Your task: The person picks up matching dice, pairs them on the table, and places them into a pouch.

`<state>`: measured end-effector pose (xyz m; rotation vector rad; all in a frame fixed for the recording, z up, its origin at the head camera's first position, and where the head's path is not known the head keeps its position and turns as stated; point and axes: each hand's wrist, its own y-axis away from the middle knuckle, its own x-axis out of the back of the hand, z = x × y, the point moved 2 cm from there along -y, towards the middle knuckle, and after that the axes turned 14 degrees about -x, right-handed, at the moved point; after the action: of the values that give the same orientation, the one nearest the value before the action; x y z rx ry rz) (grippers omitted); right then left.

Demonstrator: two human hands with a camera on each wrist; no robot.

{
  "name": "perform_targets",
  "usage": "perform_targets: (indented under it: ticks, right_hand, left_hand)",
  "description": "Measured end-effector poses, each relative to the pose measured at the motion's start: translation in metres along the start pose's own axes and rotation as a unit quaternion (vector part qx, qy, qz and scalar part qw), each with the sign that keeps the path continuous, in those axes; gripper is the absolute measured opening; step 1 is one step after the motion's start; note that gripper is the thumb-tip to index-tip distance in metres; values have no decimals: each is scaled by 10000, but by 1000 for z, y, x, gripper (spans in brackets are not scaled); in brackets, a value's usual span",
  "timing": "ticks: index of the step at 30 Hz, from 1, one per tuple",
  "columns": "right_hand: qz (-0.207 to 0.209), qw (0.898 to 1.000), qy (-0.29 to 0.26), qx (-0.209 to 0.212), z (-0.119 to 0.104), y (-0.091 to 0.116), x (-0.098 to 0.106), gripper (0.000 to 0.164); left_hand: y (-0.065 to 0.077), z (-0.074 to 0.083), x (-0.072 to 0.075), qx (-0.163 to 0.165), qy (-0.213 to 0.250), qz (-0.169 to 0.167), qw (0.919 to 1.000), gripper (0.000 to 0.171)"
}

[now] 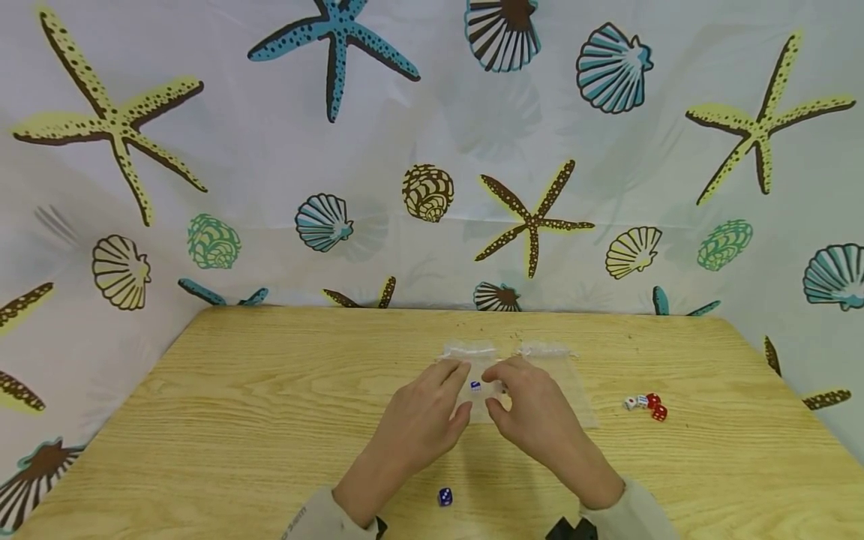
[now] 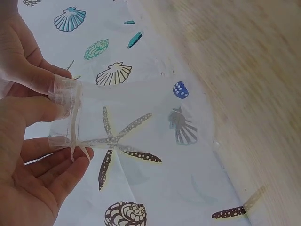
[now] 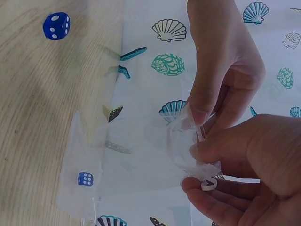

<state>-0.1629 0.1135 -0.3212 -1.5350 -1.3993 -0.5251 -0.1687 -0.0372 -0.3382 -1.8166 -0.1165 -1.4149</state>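
Between my hands a sheer white drawstring bag (image 1: 481, 411) hangs with a blue die (image 1: 475, 385) inside. The left wrist view shows my left hand (image 2: 28, 165) pinching the bag's gathered mouth (image 2: 66, 113) between thumb and fingers. Across from it, my right hand (image 3: 254, 160) grips the other side of the mouth, near a looped ribbon end (image 3: 209, 183). In the right wrist view, the die (image 3: 85, 179) lies low in the bag, its six-pip face showing. Some fingertips are hidden behind the fabric.
A second sheer bag (image 1: 577, 390) lies flat on the wooden table (image 1: 270, 405), partly behind my right hand. Two red dice (image 1: 659, 412) and two whitish dice (image 1: 631, 403) cluster to the right. A loose blue die (image 1: 445, 496) sits close in front, between my forearms.
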Motion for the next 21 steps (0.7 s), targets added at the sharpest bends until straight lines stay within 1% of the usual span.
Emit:
perform_targets:
  ticks: [5,9,15,18,21]
  right_hand:
    - [-145,9999,4,58,1,1,1,20]
    - [-156,9998,26,105,1,1,1,18]
    - [-48,9999,100,18,1,1,1,14]
    - [-2,9999,139,-69,0,3,2,13]
    - [96,9998,187,-46,-2,5,5,14]
  left_hand:
    - [1,0,-1,20,46,-66,10000,43]
    - [1,0,0,25,97,-142,9998,38]
    - [0,0,1,78,259,-175,9995,34]
    - [0,0,1,89,255,-179,9995,34]
    - [1,-1,2,97,226,-162,9996,34]
